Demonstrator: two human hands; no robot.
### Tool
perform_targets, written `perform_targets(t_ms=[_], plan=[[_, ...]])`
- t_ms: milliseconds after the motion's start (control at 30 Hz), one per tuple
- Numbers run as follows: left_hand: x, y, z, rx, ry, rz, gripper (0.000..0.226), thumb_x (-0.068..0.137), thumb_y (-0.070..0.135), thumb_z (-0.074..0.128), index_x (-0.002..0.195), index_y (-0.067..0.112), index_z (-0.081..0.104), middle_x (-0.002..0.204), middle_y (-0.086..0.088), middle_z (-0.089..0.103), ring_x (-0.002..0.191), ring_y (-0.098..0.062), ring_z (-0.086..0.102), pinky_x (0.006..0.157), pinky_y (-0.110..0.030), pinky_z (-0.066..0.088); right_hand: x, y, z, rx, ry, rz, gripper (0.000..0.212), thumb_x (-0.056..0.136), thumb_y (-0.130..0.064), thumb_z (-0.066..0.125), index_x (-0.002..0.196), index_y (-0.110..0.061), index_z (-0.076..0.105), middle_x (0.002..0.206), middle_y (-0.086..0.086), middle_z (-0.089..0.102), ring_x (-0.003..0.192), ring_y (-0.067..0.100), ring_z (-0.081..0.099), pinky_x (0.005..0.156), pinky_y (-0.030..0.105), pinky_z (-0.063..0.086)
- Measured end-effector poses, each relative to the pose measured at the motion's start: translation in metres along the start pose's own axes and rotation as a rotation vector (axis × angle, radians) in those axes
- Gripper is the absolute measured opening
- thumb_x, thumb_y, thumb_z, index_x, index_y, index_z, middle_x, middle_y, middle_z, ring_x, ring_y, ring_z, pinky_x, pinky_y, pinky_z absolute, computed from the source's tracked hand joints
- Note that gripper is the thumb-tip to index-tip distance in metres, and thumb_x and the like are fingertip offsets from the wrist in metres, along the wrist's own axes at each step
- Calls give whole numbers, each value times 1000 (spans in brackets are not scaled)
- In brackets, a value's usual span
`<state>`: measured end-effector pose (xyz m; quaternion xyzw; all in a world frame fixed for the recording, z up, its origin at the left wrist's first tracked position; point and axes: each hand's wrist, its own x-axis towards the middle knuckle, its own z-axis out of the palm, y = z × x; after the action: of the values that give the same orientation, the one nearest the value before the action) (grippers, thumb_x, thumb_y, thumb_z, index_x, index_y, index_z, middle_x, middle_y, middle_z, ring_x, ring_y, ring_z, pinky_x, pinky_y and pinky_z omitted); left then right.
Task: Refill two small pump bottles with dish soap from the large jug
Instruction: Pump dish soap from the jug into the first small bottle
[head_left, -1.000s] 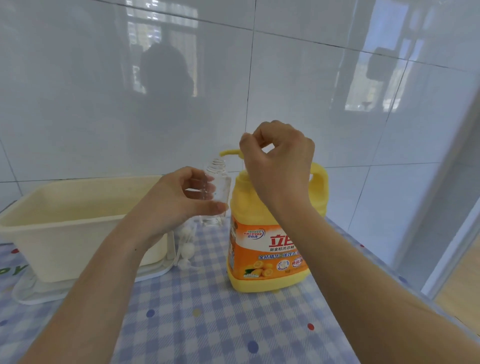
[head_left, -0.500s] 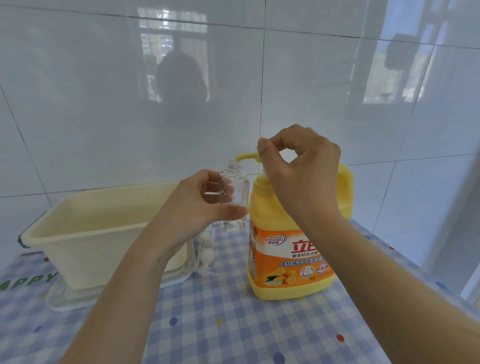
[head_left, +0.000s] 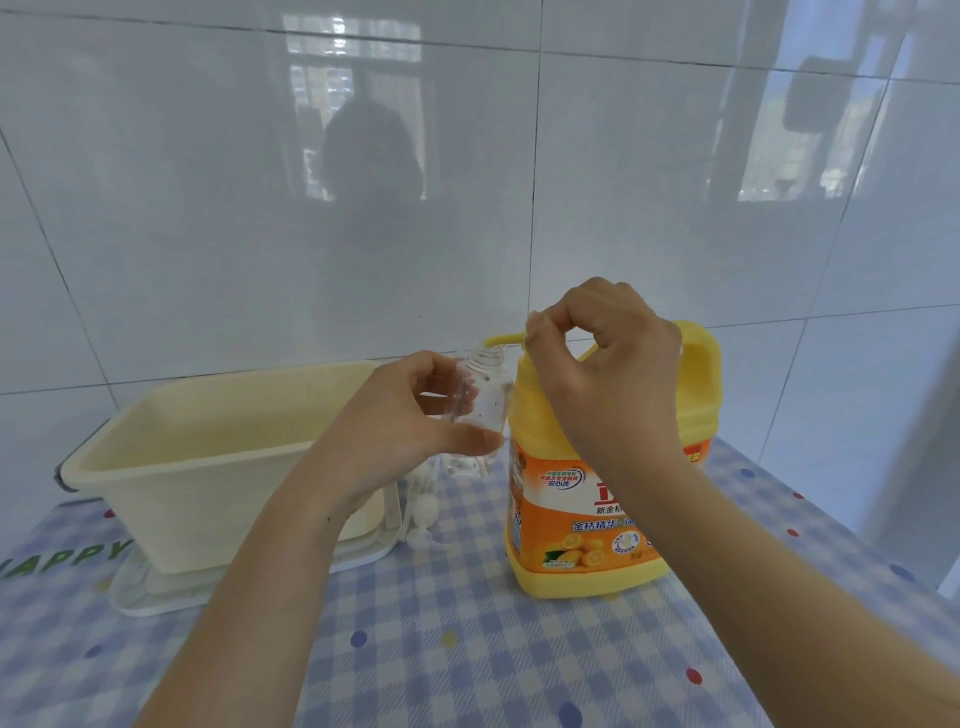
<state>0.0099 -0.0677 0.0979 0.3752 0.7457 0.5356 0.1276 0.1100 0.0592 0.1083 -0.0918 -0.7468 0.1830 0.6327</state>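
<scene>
A large yellow jug (head_left: 582, 525) with an orange label stands upright on the checked tablecloth. Its yellow pump spout (head_left: 501, 340) points left. My right hand (head_left: 608, 374) sits on top of the jug, fingers and thumb curled round the pump head. My left hand (head_left: 400, 421) grips a small clear bottle (head_left: 483, 400) with no cap, upright, its open threaded neck just under the spout tip. The bottle looks empty. White pump tops (head_left: 423, 512) lie on the cloth between the basin and the jug.
A cream plastic basin (head_left: 208, 467) stands on a clear tray (head_left: 156, 592) at the left. The blue checked tablecloth (head_left: 467, 649) with coloured dots covers the table. A glossy white tiled wall rises close behind everything. The table's right edge runs diagonally at the right.
The view has shifted, so everything sits further right in the frame. Both hands keep the same hold, with the small bottle's neck staying under the spout.
</scene>
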Motion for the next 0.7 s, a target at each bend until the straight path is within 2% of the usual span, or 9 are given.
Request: perform_targets(t_ms=[100,233,500,700], plan=[[1,-2,1,0,-8,-13,52,51,21,91,98,21,68,98,6,74,96,-12,70,89,-35,56,-2,2,1,-20,1,-17,26,81,-14,60,57,-3,57,57,5,55,61,23,49,63,18,31],[2,-2,2,-12,-20,-24,52,52,19,92,99,20,69,97,6,74,90,-7,71,90,-37,57,-2,1,-1,-11,-5,-11,26,81,-15,59,57,-3,57,57,5,55,61,23,49,62,20,31],[0,-1,4,-32,-22,-16,52,51,19,91,99,18,69,98,3,74,93,-14,72,92,-41,57,-1,-1,-1,-27,5,-11,27,80,-14,60,56,-4,55,55,4,51,59,21,45,61,13,26],[0,2,6,-77,9,1,47,58,16,90,100,19,68,97,4,74,92,-14,72,90,-36,57,9,-9,-1,-29,35,16,27,78,-15,59,54,-4,54,52,5,50,58,23,45,59,14,27]])
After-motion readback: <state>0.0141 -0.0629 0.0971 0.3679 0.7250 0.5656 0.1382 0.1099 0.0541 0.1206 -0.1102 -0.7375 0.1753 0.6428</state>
